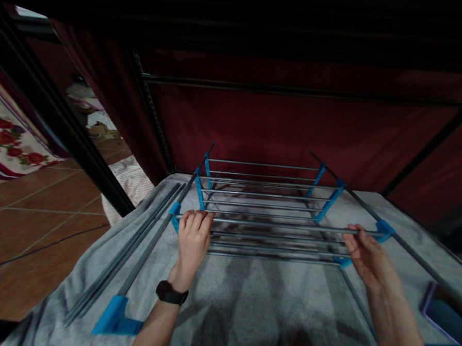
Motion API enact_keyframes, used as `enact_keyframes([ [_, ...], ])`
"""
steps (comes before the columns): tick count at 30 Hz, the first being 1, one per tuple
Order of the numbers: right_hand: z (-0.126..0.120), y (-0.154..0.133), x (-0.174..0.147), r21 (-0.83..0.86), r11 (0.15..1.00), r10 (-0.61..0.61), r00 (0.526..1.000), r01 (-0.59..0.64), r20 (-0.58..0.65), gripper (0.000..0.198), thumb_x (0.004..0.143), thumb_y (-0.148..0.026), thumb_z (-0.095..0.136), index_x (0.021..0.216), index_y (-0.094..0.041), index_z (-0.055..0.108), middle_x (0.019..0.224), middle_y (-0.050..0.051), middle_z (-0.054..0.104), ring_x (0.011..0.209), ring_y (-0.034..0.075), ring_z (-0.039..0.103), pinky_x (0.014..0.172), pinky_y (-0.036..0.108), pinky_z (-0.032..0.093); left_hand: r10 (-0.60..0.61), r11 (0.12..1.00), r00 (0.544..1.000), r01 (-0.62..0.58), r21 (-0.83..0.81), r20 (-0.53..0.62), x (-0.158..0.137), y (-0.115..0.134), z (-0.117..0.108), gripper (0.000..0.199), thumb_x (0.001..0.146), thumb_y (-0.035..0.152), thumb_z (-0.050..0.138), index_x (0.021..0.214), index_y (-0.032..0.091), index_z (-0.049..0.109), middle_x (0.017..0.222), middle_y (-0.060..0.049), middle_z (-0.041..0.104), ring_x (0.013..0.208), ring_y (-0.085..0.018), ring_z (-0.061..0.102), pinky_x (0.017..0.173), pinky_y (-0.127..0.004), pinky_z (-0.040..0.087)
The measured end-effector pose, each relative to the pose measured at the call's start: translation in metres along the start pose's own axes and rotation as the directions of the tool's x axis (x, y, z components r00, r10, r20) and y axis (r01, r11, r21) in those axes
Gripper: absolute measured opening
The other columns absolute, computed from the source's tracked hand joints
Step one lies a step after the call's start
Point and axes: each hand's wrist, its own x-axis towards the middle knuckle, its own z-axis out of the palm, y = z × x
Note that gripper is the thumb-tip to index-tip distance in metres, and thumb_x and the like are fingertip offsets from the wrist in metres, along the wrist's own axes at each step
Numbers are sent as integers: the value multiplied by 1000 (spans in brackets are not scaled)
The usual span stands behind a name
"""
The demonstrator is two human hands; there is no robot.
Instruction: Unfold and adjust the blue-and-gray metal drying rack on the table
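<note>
A rack of grey metal tubes (pixel 272 225) with blue plastic joints stands partly assembled in front of me. My left hand (pixel 195 231), with a black watch on its wrist, is closed over the left end of the nearest upper rack tube, beside a blue joint (pixel 174 209). My right hand (pixel 364 251) pinches the same tube near its right end, close to another blue joint (pixel 385 230). Thumb and fingers meet around it there. Further back, several thinner crossbars run between blue side brackets (pixel 330 200). A blue corner foot (pixel 115 317) caps the left side pole.
Several loose grey tubes (pixel 123 256) lie to the left on a grey blanket (pixel 253 301). A phone-like dark object (pixel 451 311) rests at the lower right. Dark frame posts (pixel 69 114) and a maroon curtain (pixel 252 125) surround the blanket. Tiled floor (pixel 31 204) lies at left.
</note>
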Motion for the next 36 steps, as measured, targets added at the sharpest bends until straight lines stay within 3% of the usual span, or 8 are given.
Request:
enact_keyframes([
  [36, 4, 2, -3, 10, 1000, -22, 1000, 22, -4, 23, 68, -25, 92, 67, -19, 70, 102, 1, 74, 91, 11, 70, 90, 23, 60, 36, 998, 997, -40, 46, 67, 0, -7, -4, 31, 95, 8, 49, 121, 16, 62, 107, -11, 69, 102, -28, 59, 100, -45, 43],
])
